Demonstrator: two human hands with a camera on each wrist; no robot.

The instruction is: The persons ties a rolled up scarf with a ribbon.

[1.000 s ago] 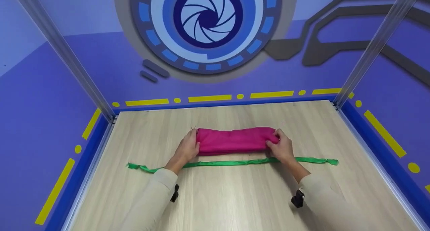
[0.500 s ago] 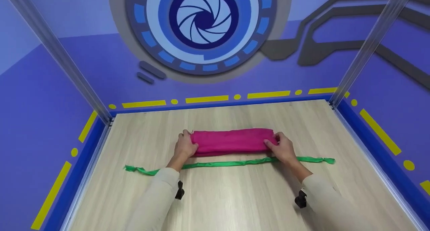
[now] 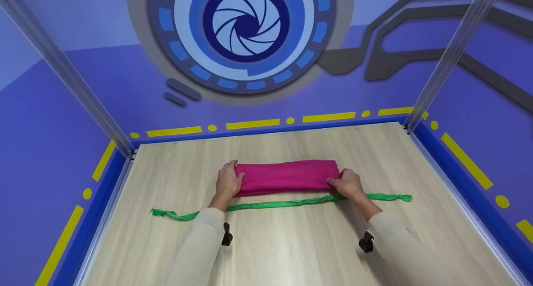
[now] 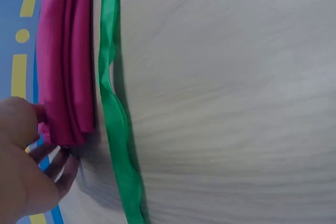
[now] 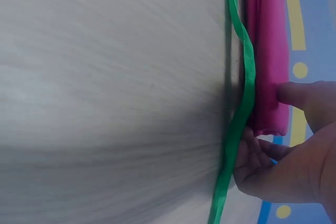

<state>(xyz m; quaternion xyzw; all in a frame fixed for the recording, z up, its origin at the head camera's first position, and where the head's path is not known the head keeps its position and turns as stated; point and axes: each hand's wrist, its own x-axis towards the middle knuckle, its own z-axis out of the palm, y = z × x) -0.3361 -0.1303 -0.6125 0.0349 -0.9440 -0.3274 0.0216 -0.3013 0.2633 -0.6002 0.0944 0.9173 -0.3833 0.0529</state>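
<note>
A folded magenta cloth (image 3: pixel 287 177) lies lengthwise across the table, its stacked layers showing along the near side in the left wrist view. My left hand (image 3: pixel 227 181) holds its left end, thumb on top and the other fingers around the end edge. At the opposite end my right hand (image 3: pixel 349 183) grips the cloth, with the thumb pressed on its top and the fingers curled low by the end. Just in front of the cloth runs a long green ribbon (image 3: pixel 270 204), partly hidden under both wrists.
The wooden tabletop (image 3: pixel 283 244) is bounded by blue-purple panels at the back and sides. Metal posts (image 3: pixel 449 65) stand at the rear corners. A black clip-like piece (image 3: pixel 366 242) hangs at the right sleeve, and another (image 3: pixel 226 234) at the left.
The left hand has shifted left along the cloth's end, and the cloth's top now lies smoother and straighter. The right hand keeps its hold. The whole view has drifted slightly.
</note>
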